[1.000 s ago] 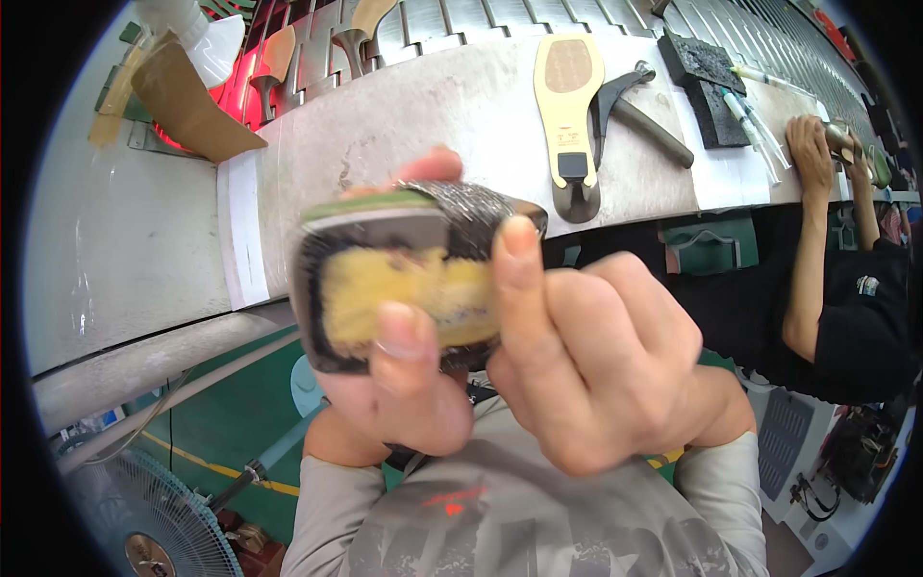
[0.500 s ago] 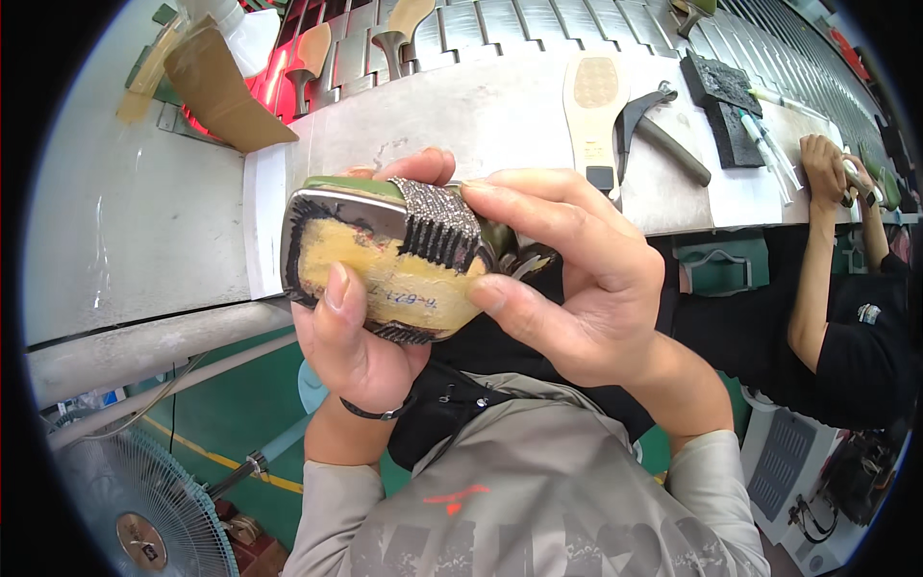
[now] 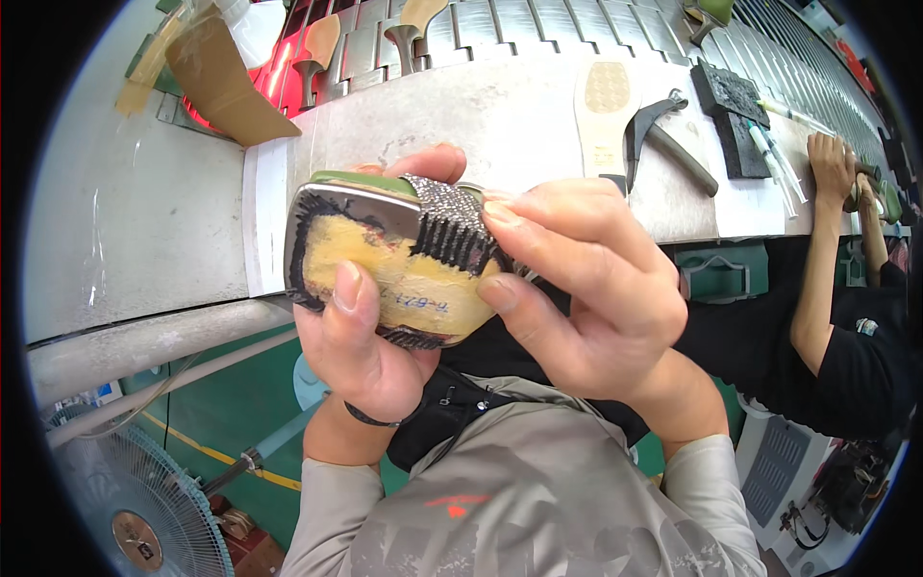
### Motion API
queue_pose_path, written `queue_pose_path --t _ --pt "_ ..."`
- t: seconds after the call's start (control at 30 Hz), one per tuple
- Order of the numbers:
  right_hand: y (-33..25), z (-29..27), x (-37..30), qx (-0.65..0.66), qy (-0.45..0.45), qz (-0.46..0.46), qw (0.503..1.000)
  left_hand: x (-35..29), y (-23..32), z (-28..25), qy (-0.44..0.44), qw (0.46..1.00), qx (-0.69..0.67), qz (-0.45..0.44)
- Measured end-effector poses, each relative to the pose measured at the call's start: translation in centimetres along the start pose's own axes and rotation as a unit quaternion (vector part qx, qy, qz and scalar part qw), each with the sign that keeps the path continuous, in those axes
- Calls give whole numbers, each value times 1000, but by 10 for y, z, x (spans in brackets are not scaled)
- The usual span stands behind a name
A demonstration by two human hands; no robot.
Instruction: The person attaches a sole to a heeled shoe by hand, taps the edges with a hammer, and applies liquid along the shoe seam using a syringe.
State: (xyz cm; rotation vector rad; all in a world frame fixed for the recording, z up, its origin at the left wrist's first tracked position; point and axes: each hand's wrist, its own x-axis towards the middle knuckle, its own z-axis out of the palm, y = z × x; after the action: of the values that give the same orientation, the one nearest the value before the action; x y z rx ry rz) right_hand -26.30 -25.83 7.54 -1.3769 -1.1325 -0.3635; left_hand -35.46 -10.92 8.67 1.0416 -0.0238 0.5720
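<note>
A shoe upper on a green last (image 3: 389, 264) is held up before me, its yellowish underside facing me. A sparkly dark strap (image 3: 447, 207) wraps over its upper edge, with black ribbed ends folded onto the underside. My left hand (image 3: 370, 341) grips the shoe from below, thumb pressed on the yellow sole face and fingers behind. My right hand (image 3: 596, 288) pinches the shoe at its right side, thumb on the underside and fingertips at the strap. The far end of the shoe is hidden behind my right hand.
On the bench lie a pale shoe sole (image 3: 604, 115), a hammer (image 3: 668, 139), a black block (image 3: 731, 115) and syringe-like tubes (image 3: 779, 159). Shoe lasts (image 3: 413, 29) stand on the slatted conveyor (image 3: 538, 24). A co-worker's hand (image 3: 832, 168) works at the right. A fan (image 3: 139, 514) stands lower left.
The shoe has shifted slightly to the right in my hands. My right hand has curled more and moved a little right and down. The co-worker's hands have shifted slightly.
</note>
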Motion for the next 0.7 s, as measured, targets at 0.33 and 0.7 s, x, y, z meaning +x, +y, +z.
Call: queue_pose_path --t 0.33,0.7 --pt "-29 -9 18 -405 -103 -148 896 4 -2 5 -14 999 -35 -24" --pt "16 -17 48 144 -30 259 955 71 12 -12 -44 987 -112 -109"
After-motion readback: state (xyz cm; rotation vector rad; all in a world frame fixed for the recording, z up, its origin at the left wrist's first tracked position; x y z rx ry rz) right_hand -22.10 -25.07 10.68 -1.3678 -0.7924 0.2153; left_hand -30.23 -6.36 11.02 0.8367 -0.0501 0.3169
